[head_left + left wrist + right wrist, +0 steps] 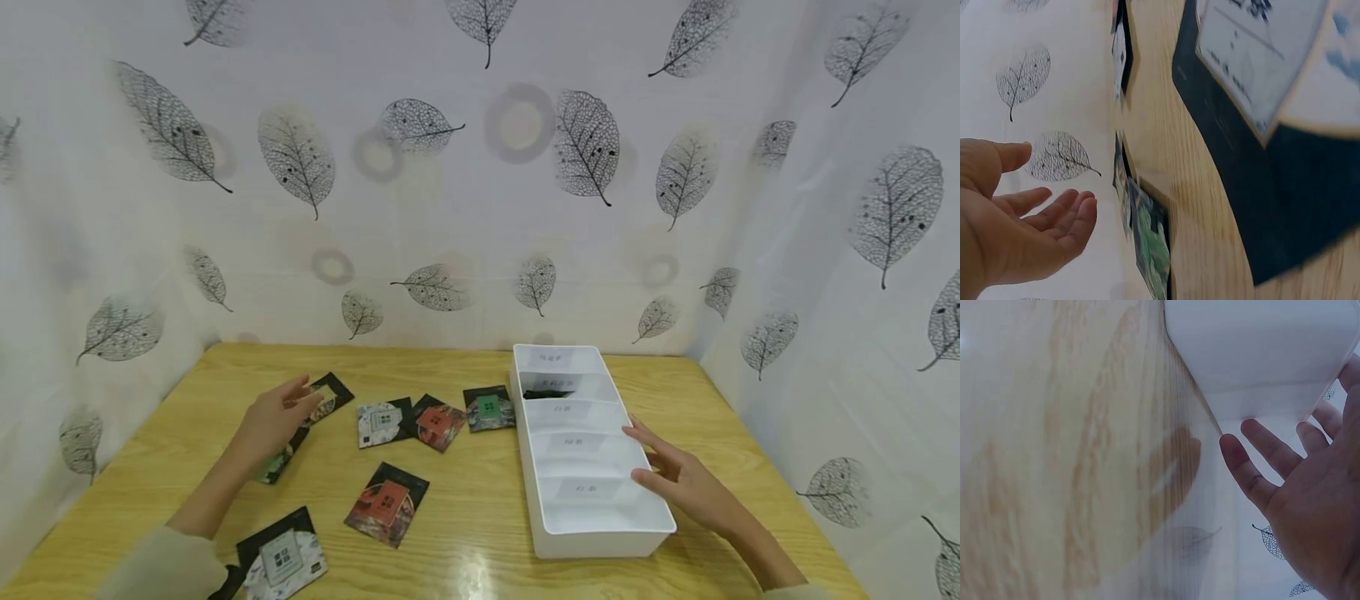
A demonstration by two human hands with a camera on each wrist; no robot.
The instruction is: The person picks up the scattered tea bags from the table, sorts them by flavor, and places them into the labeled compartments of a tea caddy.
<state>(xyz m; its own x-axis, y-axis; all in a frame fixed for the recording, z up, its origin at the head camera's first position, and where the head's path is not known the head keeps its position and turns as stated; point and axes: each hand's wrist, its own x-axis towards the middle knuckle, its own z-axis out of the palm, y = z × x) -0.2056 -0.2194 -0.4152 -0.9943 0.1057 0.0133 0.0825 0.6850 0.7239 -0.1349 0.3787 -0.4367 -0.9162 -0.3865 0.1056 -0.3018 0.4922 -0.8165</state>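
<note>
My left hand [272, 423] hovers over the left of the table, fingers loosely bent and holding nothing, as its wrist view also shows. Just beyond its fingertips lies a dark packet with a yellow label [327, 399]; a green packet [277, 465] is partly hidden beneath the hand. At the right, my right hand [671, 479] touches the side of a long white divided box [592, 546], thumb at the rim. In the right wrist view its extended fingers [1269, 447] rest against the box wall. A dark packet [546, 394] stands in the second compartment from the back.
Between hand and box lie a white-and-black packet [381, 423], a red packet [437, 421] overlapping it, and a green-labelled packet [489, 408] beside the box. Nearer are another red packet [387, 504] and a white-labelled packet [282, 557]. A leaf-print curtain [465, 208] surrounds the table.
</note>
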